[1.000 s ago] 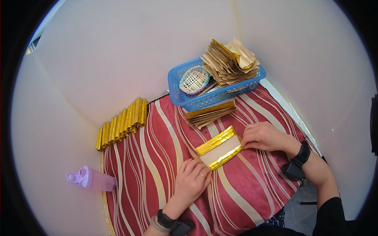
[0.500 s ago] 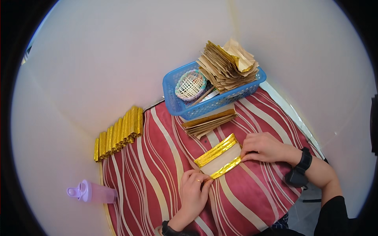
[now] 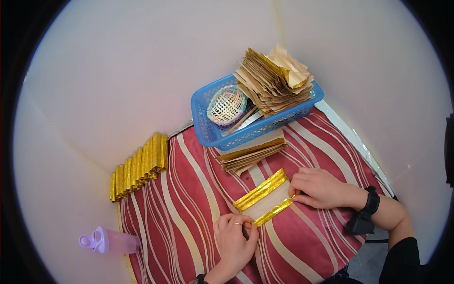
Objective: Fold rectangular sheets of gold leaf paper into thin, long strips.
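Observation:
A sheet of gold-foiled paper (image 3: 263, 202) lies in front of me, its two long edges folded inward as gold bands with a pale strip between them. At the near band's left end, my left hand (image 3: 235, 237) pinches the fold between thumb and fingers. My right hand (image 3: 316, 188) pinches the same band at its right end. Just beyond the sheet rests a small stack of folded brown and gold papers (image 3: 252, 156). At the table's far left edge, several rolled gold paper tubes (image 3: 140, 163) are piled side by side.
A blue plastic basket (image 3: 255, 133) stands at the back, holding a large stack of brown papers (image 3: 274, 87) and a small woven basket (image 3: 227, 105). A purple bottle (image 3: 116, 240) is at the left edge. Red striped cloth (image 3: 302, 241) covers the table; pale walls surround it.
The near gold band looks narrower, folded further toward the middle. Both hands keep their pinch at its ends. The whole view has shifted slightly.

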